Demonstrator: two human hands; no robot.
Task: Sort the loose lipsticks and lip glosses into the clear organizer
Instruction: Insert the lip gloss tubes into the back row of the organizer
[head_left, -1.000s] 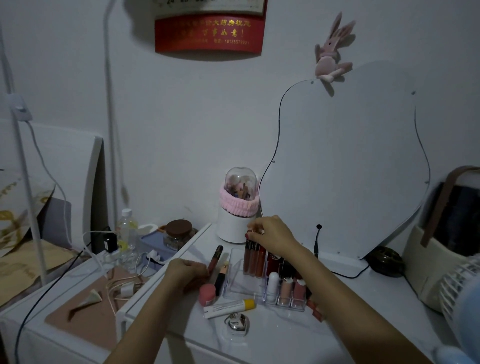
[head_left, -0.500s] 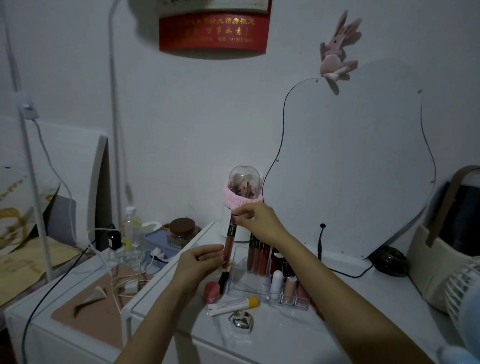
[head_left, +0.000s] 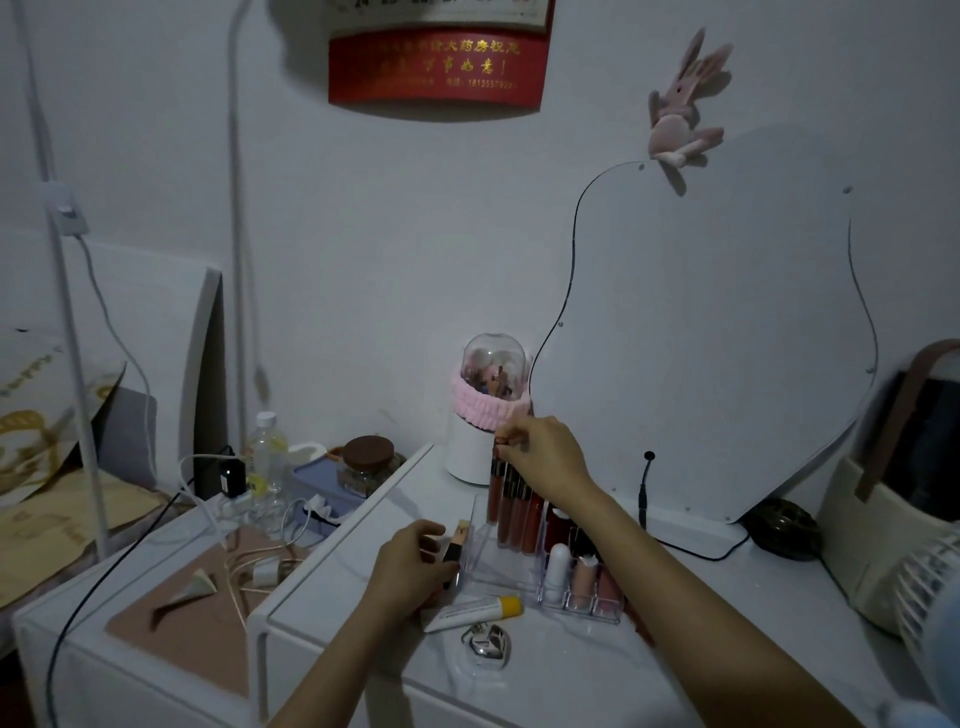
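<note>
The clear organizer (head_left: 483, 564) stands on the white table, with several reddish lip gloss tubes upright in its back row and short lipsticks (head_left: 584, 579) in the front cells. My right hand (head_left: 540, 457) pinches the cap of a lip gloss tube (head_left: 495, 491) standing upright at the left end of that back row. My left hand (head_left: 410, 566) rests on the table just left of the organizer, fingers closed around a black-and-gold lipstick (head_left: 454, 543). A white tube with a yellow cap (head_left: 475, 610) lies in front of the organizer.
A white brush holder with a pink band and clear dome (head_left: 485, 415) stands behind the organizer. A wavy mirror (head_left: 717, 338) leans at the back right, a fan and bag (head_left: 893, 519) at the far right. A metal clip (head_left: 485, 644) lies near the front. Cables and bottles crowd the lower left shelf.
My right hand carried the lip gloss tube from mid-air into the organizer's back row. My left hand dropped to the table and closed on the black-and-gold lipstick.
</note>
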